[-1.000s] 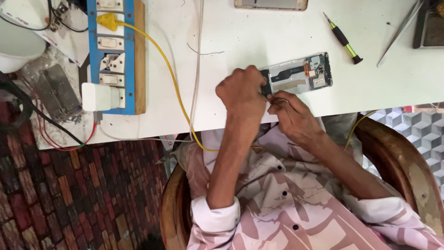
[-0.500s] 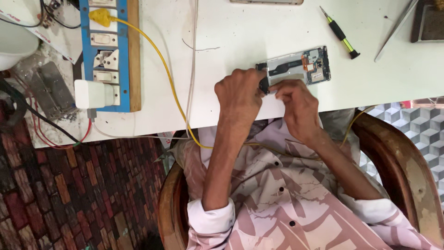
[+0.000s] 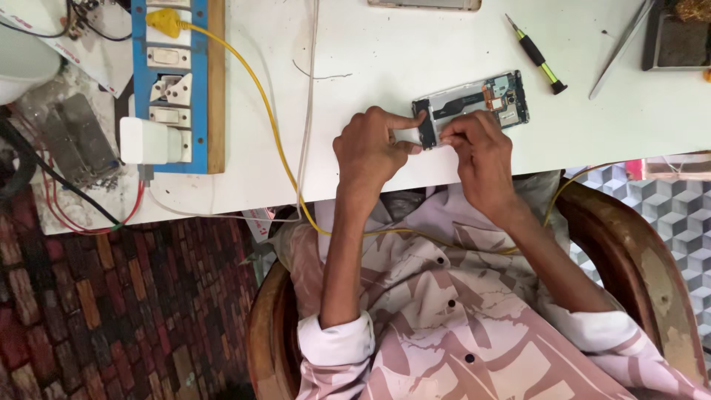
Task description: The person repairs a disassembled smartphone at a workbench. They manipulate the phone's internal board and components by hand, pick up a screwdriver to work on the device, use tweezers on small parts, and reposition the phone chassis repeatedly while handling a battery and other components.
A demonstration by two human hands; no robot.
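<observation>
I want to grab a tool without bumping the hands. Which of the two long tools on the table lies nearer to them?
The green-and-black screwdriver, just past the opened phone the right hand touches; the metal tweezers lie farther right.

The table (image 3: 415,44) is white; at ten o'clock the socket board (image 3: 169,81) is blue, its cable (image 3: 259,96) yellow; the shirt (image 3: 444,326) has pink-and-white leaf pattern.

A small phone-repair workshop: an opened phone (image 3: 474,104) lies near the desk's (image 3: 385,52) front edge, with a screwdriver (image 3: 537,54), tweezers (image 3: 621,48) and a blue power strip (image 3: 167,81) toward its left end.
</observation>
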